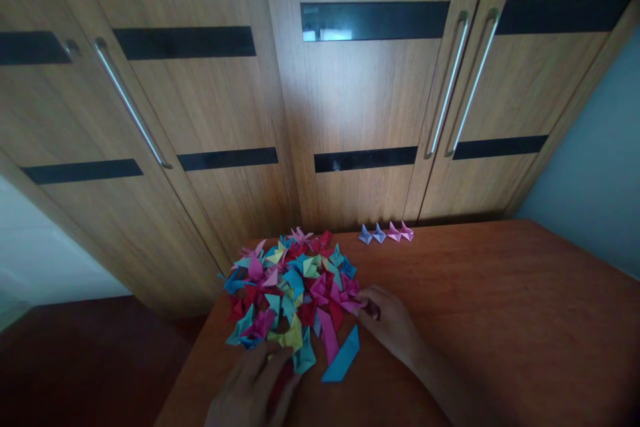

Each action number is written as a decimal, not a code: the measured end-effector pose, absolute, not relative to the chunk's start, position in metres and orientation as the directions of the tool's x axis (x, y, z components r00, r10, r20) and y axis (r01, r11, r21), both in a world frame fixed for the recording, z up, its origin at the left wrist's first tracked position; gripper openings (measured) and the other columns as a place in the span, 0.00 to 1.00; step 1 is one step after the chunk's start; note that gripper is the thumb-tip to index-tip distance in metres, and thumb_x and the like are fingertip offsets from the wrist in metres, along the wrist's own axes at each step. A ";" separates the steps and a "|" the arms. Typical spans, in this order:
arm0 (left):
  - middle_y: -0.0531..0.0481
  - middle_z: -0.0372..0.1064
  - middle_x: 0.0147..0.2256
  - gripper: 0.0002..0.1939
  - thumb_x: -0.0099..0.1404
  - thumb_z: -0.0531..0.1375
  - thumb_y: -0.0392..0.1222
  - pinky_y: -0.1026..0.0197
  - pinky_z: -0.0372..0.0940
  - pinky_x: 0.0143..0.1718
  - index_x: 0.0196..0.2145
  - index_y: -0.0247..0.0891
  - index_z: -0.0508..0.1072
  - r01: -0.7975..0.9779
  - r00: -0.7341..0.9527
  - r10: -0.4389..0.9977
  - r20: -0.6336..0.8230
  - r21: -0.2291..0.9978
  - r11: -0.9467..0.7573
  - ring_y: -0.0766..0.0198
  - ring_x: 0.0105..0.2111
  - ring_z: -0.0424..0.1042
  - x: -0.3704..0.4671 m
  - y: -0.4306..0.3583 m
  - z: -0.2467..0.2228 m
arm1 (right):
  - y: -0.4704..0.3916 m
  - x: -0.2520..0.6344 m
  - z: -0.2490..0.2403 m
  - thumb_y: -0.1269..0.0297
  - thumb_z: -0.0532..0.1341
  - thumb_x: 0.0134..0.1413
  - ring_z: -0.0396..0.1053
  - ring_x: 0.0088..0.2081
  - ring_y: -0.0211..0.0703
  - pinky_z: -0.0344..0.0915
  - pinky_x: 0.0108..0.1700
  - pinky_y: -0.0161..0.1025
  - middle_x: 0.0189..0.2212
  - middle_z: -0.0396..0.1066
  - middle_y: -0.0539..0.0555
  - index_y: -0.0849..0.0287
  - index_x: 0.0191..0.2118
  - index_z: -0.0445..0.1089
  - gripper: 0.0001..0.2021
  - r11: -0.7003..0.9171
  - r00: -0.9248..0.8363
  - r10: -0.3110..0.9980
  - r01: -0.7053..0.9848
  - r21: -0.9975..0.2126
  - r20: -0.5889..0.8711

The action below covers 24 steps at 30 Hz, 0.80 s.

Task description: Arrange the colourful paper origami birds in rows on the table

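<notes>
A heap of folded paper pieces (295,280) in pink, red, blue, green and yellow covers the left part of the table. My right hand (387,320) is at the heap's right edge, its thumb and index finger pinched on a magenta paper piece (351,300). At the heap's near edge is my left hand (257,383), fingers curled and spread beside a yellow piece (291,335) and a teal piece (305,355); something dark red shows beneath its fingers. A flat blue strip (343,357) lies between the hands.
Several small folded pieces, lilac (379,234) and pink (395,233), stand in a row at the back edge of the brown table (490,307). Behind it rises a wooden wardrobe (360,100) with metal handles.
</notes>
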State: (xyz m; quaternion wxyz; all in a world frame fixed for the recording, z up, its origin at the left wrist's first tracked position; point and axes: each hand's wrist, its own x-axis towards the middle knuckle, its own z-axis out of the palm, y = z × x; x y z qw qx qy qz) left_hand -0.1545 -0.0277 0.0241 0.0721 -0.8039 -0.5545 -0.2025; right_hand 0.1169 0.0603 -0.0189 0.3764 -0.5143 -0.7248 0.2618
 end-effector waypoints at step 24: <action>0.47 0.71 0.46 0.18 0.62 0.55 0.35 0.56 0.66 0.48 0.50 0.43 0.69 0.752 0.321 0.876 0.361 0.465 -0.467 0.59 0.46 0.71 -0.075 0.051 0.065 | 0.058 0.130 0.006 0.63 0.56 0.56 0.69 0.35 0.41 0.65 0.35 0.36 0.35 0.73 0.54 0.54 0.36 0.73 0.08 0.444 -0.102 0.892 0.383 -0.810 0.441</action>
